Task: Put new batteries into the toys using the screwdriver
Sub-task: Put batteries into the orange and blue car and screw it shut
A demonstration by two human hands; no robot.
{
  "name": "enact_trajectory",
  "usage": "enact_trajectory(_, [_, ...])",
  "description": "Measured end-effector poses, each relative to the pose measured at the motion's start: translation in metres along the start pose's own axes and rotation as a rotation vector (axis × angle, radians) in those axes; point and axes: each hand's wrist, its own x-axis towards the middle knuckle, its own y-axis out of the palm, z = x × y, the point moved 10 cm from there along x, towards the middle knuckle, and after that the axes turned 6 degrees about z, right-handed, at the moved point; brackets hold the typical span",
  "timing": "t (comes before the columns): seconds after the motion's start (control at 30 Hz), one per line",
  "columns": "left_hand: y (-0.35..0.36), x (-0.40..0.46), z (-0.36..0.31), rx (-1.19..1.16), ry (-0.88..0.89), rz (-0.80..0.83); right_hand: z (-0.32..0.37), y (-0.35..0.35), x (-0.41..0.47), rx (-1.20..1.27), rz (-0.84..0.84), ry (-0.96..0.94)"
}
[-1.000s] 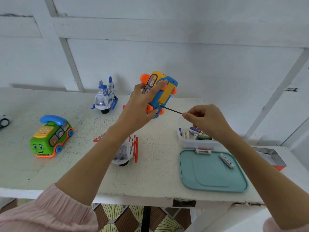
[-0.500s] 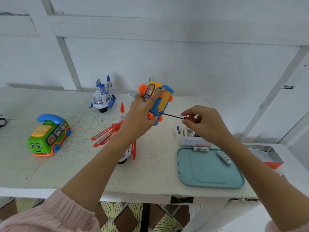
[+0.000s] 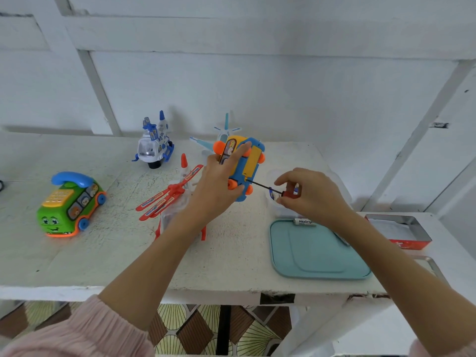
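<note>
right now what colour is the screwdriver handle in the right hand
Red, seen between the fingers of the right hand gripping the screwdriver; the head view shows it.

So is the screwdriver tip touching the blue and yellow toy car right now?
Touching. In the head view the screwdriver, pinched by the right hand, runs its dark shaft straight into the underside of the toy car, held up by the left hand, with no gap.

White table, toys, teal tray
</note>
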Motion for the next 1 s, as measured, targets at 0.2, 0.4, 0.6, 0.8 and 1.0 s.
enact_trajectory(0.2, [0.002,0.0,0.017,-0.152,-0.112,-0.004,-0.008,-0.003,-0.005,0.084,-0.055,-0.01])
enact_trajectory(0.4, [0.005,-0.002,0.015,-0.327,-0.094,0.0,-0.01,0.001,-0.006,0.135,-0.052,-0.035])
enact_trajectory(0.6, [0.011,-0.007,0.017,-0.395,-0.16,0.005,-0.009,0.001,-0.007,0.133,-0.063,-0.049])
enact_trajectory(0.8, [0.013,-0.011,0.019,-0.527,-0.17,-0.052,-0.002,0.001,-0.01,0.107,-0.078,-0.097])
enact_trajectory(1.0, [0.01,-0.013,0.015,-0.537,-0.181,-0.066,0.0,0.001,-0.011,0.13,-0.098,-0.104])
